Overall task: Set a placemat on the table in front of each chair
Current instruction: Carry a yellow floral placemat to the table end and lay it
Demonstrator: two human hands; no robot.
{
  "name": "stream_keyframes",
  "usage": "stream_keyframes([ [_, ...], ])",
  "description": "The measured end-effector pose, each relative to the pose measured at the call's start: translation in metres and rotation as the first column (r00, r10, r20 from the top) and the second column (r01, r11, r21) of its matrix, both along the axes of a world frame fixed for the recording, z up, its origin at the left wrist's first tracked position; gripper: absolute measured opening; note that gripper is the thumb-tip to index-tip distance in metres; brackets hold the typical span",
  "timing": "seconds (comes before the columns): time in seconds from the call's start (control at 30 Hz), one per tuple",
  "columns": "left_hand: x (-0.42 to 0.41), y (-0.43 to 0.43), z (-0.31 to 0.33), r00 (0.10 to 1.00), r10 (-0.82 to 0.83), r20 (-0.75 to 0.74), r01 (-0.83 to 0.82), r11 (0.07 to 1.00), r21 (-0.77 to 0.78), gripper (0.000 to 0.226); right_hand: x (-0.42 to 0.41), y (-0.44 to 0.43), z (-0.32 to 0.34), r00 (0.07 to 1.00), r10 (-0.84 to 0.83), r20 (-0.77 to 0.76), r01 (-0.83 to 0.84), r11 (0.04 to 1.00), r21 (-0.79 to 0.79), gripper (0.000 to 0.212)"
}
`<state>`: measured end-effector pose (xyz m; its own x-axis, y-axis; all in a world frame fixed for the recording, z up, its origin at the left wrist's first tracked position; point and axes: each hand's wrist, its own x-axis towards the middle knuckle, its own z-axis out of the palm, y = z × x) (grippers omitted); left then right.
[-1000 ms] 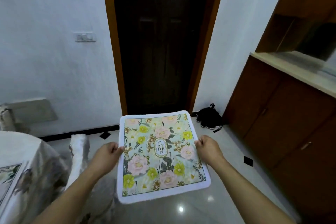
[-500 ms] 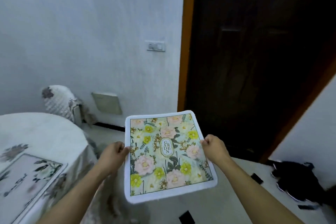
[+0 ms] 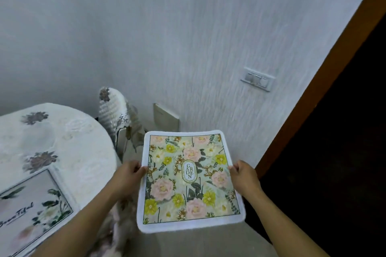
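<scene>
A floral placemat with a white border and a "GARDEN" label is held flat in the air, to the right of the table. My left hand grips its left edge and my right hand grips its right edge. The round table with a white flowered cloth lies at the lower left. A second, paler placemat lies on it near the front edge. A chair with a white patterned cover stands behind the table, against the wall.
A white wall fills the upper view, with a switch plate and a low beige wall panel. A brown door frame and dark door stand at the right. Part of another covered chair shows below my left arm.
The view has swung left: the door has slid to the right edge and more of the table and its placemat show. Both hands keep the same hold on the floral placemat.
</scene>
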<state>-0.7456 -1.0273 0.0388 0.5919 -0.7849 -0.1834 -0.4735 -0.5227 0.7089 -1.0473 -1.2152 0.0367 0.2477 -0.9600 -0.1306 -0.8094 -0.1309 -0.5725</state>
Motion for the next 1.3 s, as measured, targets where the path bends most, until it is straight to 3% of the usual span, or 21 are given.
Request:
stream_keyframes([
  [0.2, 0.049, -0.095, 0.007, 1.0, 0.024, -0.016, -0.024, 1.0, -0.012, 0.031, 0.061, -0.117, 0.003, 0.997, 0.075, 0.022, -0.076, 0.997, 0.032, 0.026],
  [0.33, 0.09, -0.125, 0.003, 0.986, 0.16, -0.049, -0.157, 0.986, 0.057, 0.026, 0.134, -0.187, -0.006, 0.978, 0.207, 0.039, -0.208, 0.977, 0.044, 0.03],
  [0.5, 0.136, -0.148, 0.004, 0.897, 0.44, -0.029, -0.438, 0.897, 0.061, 0.033, 0.262, -0.269, -0.016, 0.878, 0.473, 0.074, -0.476, 0.879, 0.025, 0.027],
  [0.67, 0.164, -0.141, 0.018, 0.711, 0.702, 0.043, -0.703, 0.707, 0.074, 0.038, 0.412, -0.301, 0.003, 0.673, 0.735, 0.088, -0.737, 0.676, -0.016, 0.028],
  [0.93, 0.231, -0.105, -0.003, 0.354, 0.933, -0.064, -0.935, 0.355, 0.002, 0.037, 0.641, -0.254, 0.029, 0.233, 0.971, -0.06, -0.964, 0.223, -0.147, 0.02],
  [1.07, 0.294, -0.101, -0.029, 0.252, 0.959, -0.13, -0.968, 0.25, -0.029, 0.032, 0.744, -0.225, 0.016, 0.147, 0.981, -0.126, -0.978, 0.125, -0.168, 0.02],
  [1.3, 0.383, -0.106, -0.068, 0.104, 0.981, -0.161, -0.992, 0.113, 0.048, 0.032, 0.898, -0.19, -0.031, 0.014, 0.983, -0.183, -0.995, -0.005, -0.103, 0.032],
])
